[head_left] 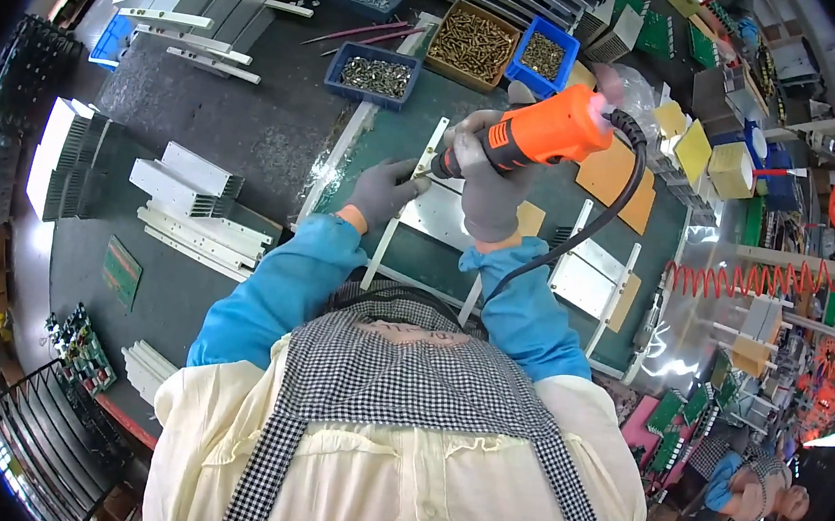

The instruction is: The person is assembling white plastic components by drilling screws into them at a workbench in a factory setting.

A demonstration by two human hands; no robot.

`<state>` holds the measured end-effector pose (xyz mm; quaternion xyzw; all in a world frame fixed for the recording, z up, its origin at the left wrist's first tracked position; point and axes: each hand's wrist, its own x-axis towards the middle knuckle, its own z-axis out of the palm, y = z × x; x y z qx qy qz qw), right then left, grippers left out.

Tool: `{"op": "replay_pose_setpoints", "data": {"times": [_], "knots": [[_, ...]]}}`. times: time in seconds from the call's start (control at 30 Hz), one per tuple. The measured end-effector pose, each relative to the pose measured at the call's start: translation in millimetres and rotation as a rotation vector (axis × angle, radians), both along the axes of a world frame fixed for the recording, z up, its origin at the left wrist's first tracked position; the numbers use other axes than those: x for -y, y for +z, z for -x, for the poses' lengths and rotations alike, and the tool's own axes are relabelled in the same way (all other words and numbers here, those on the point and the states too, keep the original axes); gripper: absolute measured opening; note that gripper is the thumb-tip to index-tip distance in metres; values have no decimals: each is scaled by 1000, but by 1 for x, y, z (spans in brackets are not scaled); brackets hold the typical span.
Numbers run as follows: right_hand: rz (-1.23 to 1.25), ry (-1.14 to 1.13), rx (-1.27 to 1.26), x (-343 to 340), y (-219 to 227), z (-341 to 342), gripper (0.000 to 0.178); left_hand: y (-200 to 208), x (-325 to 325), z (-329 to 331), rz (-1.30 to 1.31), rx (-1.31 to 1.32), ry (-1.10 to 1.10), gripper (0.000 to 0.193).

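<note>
My right hand (pixel 493 182), in a grey glove, is wrapped round an orange-and-black electric screwdriver (pixel 543 130). The tool is tilted, its tip down at a white metal rail (pixel 392 233) and its black cord trailing over my right forearm. My left hand (pixel 384 194), also gloved, has its fingers closed right at the tip, against the rail; what they pinch is hidden. The rail lies along the side of a silver metal panel (pixel 439 212) on the green work mat. A similar panel with white rails (pixel 587 274) lies to the right.
Beyond my hands stand a box of brass-coloured screws (pixel 471 45), a blue bin of small fasteners (pixel 543 54) and a bin of silver hardware (pixel 375 76). Finned metal heat sinks (pixel 187 178) and stacked white rails (pixel 200 240) lie left. A red coiled hose (pixel 747 282) hangs right.
</note>
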<state>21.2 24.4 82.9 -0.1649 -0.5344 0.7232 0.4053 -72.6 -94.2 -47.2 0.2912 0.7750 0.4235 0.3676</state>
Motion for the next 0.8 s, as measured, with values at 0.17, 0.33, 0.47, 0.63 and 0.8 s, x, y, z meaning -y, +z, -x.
{"op": "replay_pose_setpoints", "data": {"times": [0.17, 0.33, 0.47, 0.63, 0.8], "knots": [[41, 81, 46, -3, 8, 1, 17, -25, -5, 7, -27, -127, -84, 50], [39, 205, 62, 0, -2, 1, 41, -24, 1, 1, -93, -184, -13, 38], [43, 197, 74, -2, 5, -9, 18, -15, 2, -5, -102, -84, 6, 39], [29, 139, 13, -3, -4, 8, 20, -20, 5, 9, -4, -120, -58, 40], [-95, 267, 131, -21, 10, -1, 63, -33, -11, 7, -14, -84, -57, 44]]}}
